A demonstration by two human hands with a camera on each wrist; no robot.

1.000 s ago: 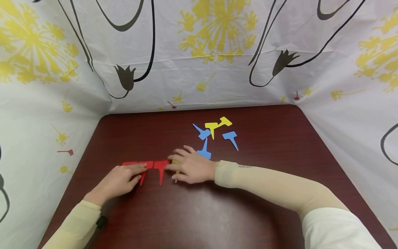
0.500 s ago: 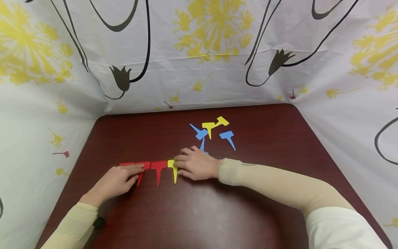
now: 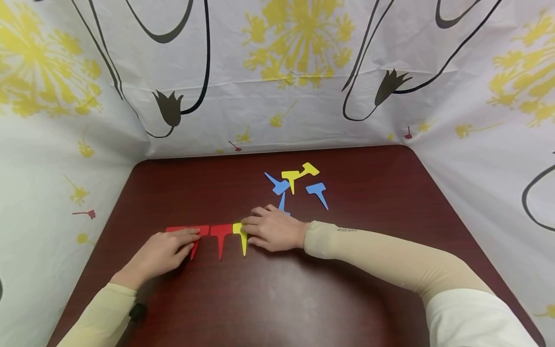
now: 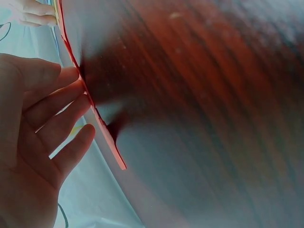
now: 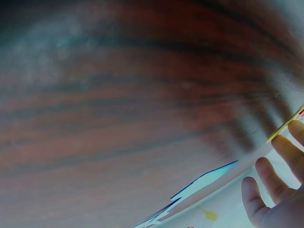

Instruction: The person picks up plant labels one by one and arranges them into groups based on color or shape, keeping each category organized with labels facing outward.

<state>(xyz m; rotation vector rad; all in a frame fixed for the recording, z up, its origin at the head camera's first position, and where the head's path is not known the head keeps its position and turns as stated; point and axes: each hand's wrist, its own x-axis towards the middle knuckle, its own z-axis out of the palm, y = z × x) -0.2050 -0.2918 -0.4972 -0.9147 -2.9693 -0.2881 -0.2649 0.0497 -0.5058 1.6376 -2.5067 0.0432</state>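
Flat T-shaped plant labels lie in a row with stems toward me. My left hand (image 3: 162, 253) rests its extended fingertips on the left red label (image 3: 175, 229) and the middle red label (image 3: 193, 251), partly covering both. The third red label (image 3: 221, 231) lies beside them, untouched. At the row's right end is a yellow label (image 3: 242, 243), its head partly under the fingertips of my right hand (image 3: 275, 230). In the right wrist view those fingers (image 5: 285, 154) are spread and touch the yellow label's edge (image 5: 280, 132). A blue label (image 3: 283, 202) is partly hidden behind the right hand.
Farther back lie two yellow labels, one upright (image 3: 290, 176) and one slanted (image 3: 310, 169), with a blue label (image 3: 282, 187) near them and another blue label (image 3: 317, 190) to the right. A patterned white cloth (image 3: 260, 120) walls the dark red table (image 3: 277, 299) at back and sides.
My right hand has slid a little right, uncovering more of the yellow label and covering more of the nearest blue one. My left hand stays on the red labels. The view shifted slightly.
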